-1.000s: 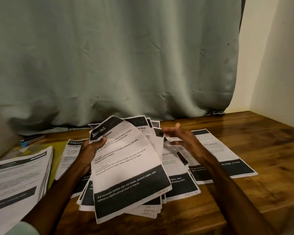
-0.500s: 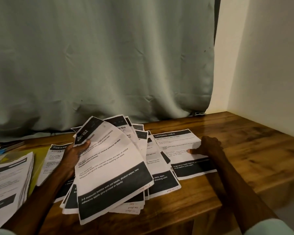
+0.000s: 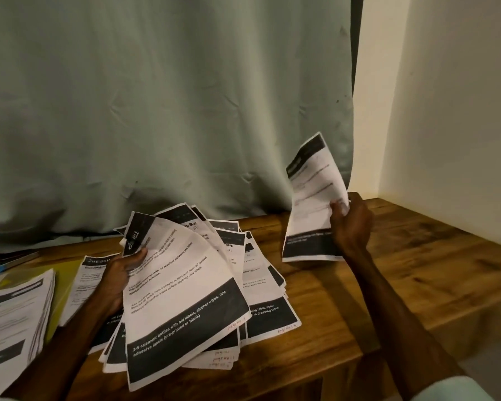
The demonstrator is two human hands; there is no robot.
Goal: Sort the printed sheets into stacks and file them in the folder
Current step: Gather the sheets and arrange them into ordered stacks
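My left hand (image 3: 119,277) grips a fanned bundle of printed sheets (image 3: 182,293) by its left edge, thumb on the top sheet, the bundle held low over the wooden table (image 3: 417,270). Each sheet is white with black bands at top and bottom. My right hand (image 3: 352,224) pinches a single printed sheet (image 3: 313,204) by its right edge and holds it upright above the table's right part. A thick stack of sheets (image 3: 12,316) lies at the left edge. A yellow-green folder (image 3: 61,285) lies under it, mostly hidden. One more sheet (image 3: 84,282) rests beside my left forearm.
A grey-green curtain (image 3: 168,111) hangs right behind the table. A cream wall (image 3: 446,111) closes the right side and forms a corner. A small blue-tipped object (image 3: 0,266) lies at the far left by the curtain. Bare wood shows at the right.
My right hand, which pressed on the lone sheet lying flat at the right, has picked it up and raised it upright. The left hand keeps holding the fanned bundle.
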